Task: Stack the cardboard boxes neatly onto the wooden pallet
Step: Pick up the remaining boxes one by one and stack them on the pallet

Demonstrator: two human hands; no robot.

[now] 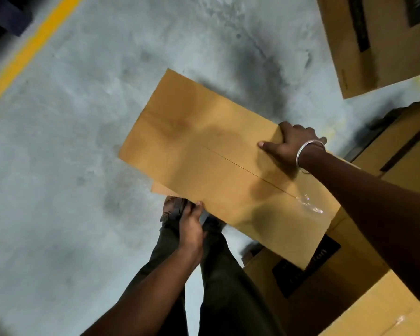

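Note:
A long plain cardboard box (204, 151) is held up above the concrete floor, its top seam running lengthwise with clear tape at the near end. My right hand (289, 145) grips its far long edge, thumb flat on top and fingers curled over the side. My left hand (192, 225) holds the near long edge from below, the thumb tip at the rim and the fingers hidden beneath. No wooden pallet is in view.
Stacked cardboard boxes (349, 282) with dark labels fill the lower right, and another box (383, 42) sits at the top right. A yellow floor line (32, 49) crosses the upper left. My legs and a sandalled foot (172, 209) are below the box.

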